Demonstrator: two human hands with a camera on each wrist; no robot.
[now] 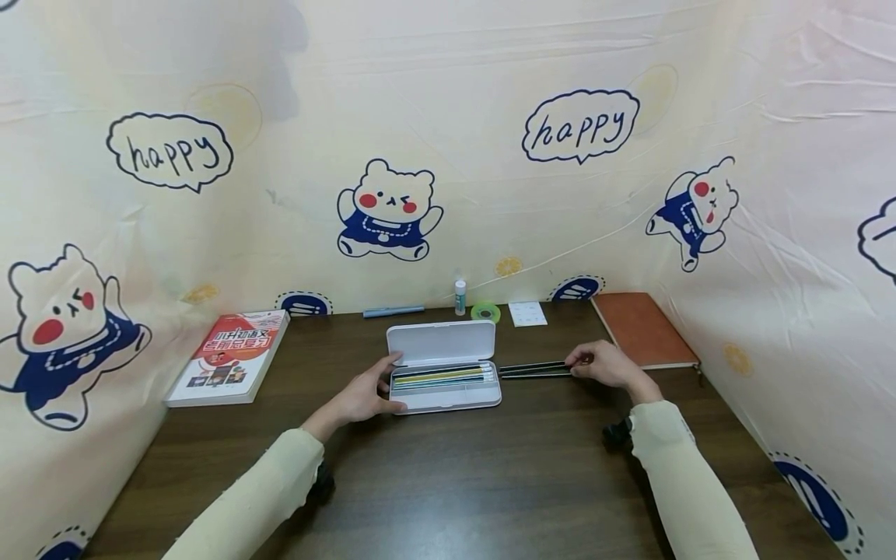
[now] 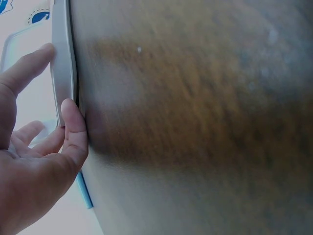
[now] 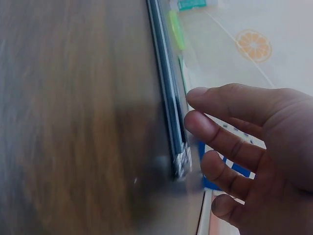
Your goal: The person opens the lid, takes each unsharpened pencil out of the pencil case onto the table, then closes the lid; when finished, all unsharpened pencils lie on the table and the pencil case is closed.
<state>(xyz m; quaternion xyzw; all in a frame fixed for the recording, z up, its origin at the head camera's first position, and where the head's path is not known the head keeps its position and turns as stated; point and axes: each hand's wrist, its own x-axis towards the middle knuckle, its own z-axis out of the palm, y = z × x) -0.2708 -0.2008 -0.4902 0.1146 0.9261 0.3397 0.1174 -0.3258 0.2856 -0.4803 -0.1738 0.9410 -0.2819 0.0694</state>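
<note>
A white pencil case [image 1: 448, 400] lies with its lid raised, and a row of pencils [image 1: 441, 376] sits inside. My left hand [image 1: 360, 395] grips the case's left end, thumb at the front corner and fingers behind; the left wrist view shows its fingertips on the case's edge [image 2: 62, 63]. To the right of the case lie a few dark pencils [image 1: 535, 371] with silvery ends, seen close in the right wrist view [image 3: 168, 93]. My right hand [image 1: 607, 364] is at their right ends, its fingers [image 3: 200, 125] loosely bent beside them and not wrapped round them.
Along the back stand a glue stick [image 1: 460, 298], a green tape roll [image 1: 486, 313], a white paper [image 1: 527, 313] and a blue pen-like stick [image 1: 393, 311]. A red-and-white book [image 1: 227, 358] lies left, a brown notebook [image 1: 647, 328] right. Printed cloth [image 1: 448, 117] encloses the table.
</note>
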